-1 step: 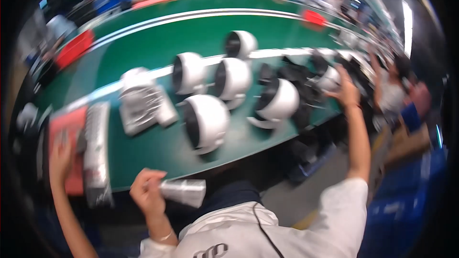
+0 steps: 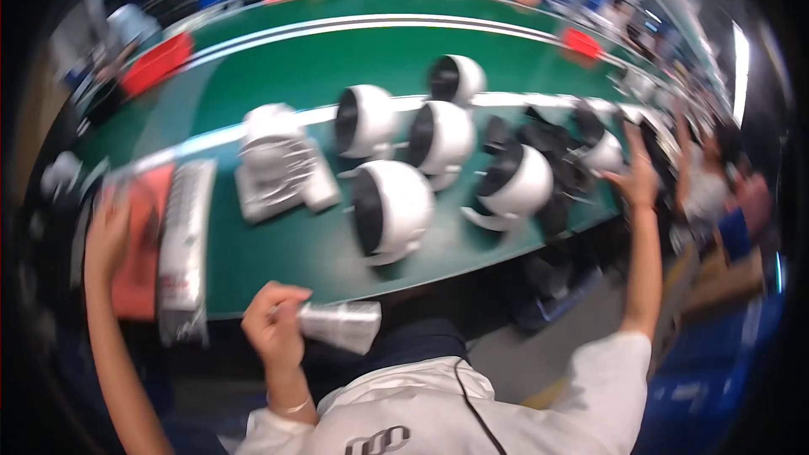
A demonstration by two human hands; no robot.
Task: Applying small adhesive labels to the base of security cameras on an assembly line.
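Note:
My left hand (image 2: 276, 320), low in front of the table edge, pinches a pale, semi-clear strip (image 2: 341, 325) that looks like a sheet of labels. At the right, my right hand (image 2: 636, 170) is stretched out, with fingers and thumb around the side of a rounded white shell with a black face (image 2: 603, 152). Blur hides the exact finger contact. Similar white-and-black domed units stand on the green table, the nearest a large one (image 2: 403, 209), another (image 2: 524, 181) to its right. Black parts (image 2: 548, 152) lie beside the shell at my right hand.
Another person's hand (image 2: 109, 232) rests over an orange-red mat (image 2: 143, 270) at the left, beside a plastic-wrapped white pack (image 2: 185, 240). Plastic-wrapped white pieces (image 2: 282, 168) lie nearby. Red bins (image 2: 158, 63) stand on the green conveyor (image 2: 286, 59). Co-workers sit across and at the right.
The whole scene has shifted to the right and slightly up in the view. Both my hands keep the same places beside the strip and the shell.

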